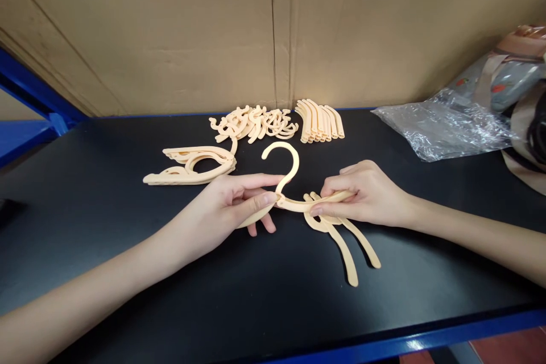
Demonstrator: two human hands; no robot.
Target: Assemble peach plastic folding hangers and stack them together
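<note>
While the left hand [241,199] pinches a pale yellow hanger [294,205] between thumb and fingers beside the base of its hook [295,162], the right hand [367,193] is closed around the far end of the hanger's other arm. The hanger is between the two hands, over the black surface [213,301], and its hook and both arms appear already joined at the middle. Loose curved strips [350,264] show below the right hand; whether it touches them is hidden. Left of the hook, folded hangers [222,154] lie stacked and look put together. At the back, a jumbled pile of small curved pieces [256,122] and a neat row of arm pieces [318,119] seem not yet joined, so much of the supply looks unused. A clear plastic bag [443,125] lies to the right.
</note>
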